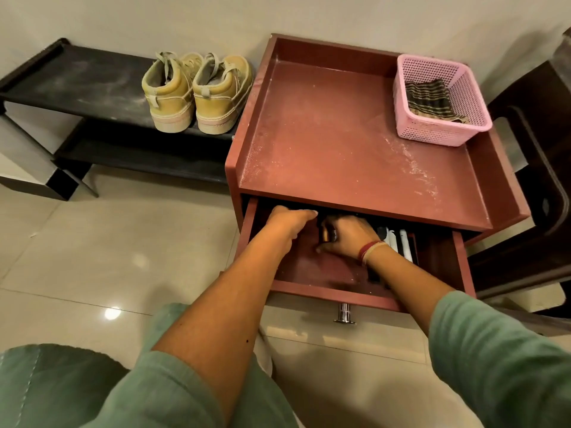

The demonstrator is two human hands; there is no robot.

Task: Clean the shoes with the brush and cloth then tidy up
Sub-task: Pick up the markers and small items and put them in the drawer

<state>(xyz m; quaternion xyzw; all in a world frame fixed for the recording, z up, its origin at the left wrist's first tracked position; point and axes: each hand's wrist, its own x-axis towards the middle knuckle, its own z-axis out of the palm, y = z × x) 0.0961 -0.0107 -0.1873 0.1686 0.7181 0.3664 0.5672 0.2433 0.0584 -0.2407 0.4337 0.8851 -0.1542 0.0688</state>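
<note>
- The right hand (347, 237) is inside the open drawer (312, 267), its fingers curled round a dark object (328, 234) too blurred to identify.
- The left hand (289, 223) reaches in beside it with fingers stretched towards that object, and nothing shows in its hold.
- The tan shoes (197, 91) stand side by side on the black shoe rack (80, 84), heels towards the camera.
- The striped cloth (429, 101) lies in the pink basket (445, 135) at the back right of the red counter (324, 143).
</note>
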